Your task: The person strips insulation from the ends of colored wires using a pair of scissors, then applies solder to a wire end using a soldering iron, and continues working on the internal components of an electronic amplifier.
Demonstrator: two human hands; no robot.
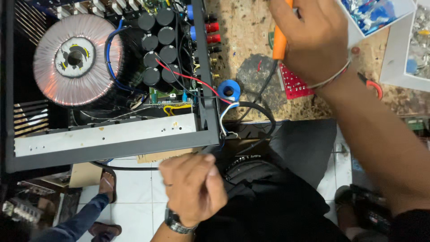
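My right hand (313, 40) reaches over the wooden bench top (244, 31) and is shut on the orange handle of a soldering iron (280, 42); the iron's black cord (264, 112) loops down to the bench edge. My left hand (192, 188), with a wristwatch, is curled into a loose fist just below the front corner of an open black amplifier chassis (134, 145), close to loose white and blue wires (224, 118). I see nothing between its fingers. Inside the chassis sit a large toroidal transformer (74, 58) and a cluster of black capacitors (159, 45).
A blue ring (229, 89), a red circuit board (293, 83) and red-handled pliers (374, 87) lie on the bench. White trays of small parts (380, 15) stand at the top right. Another person's jeans leg and sandal (85, 219) are on the tiled floor, bottom left.
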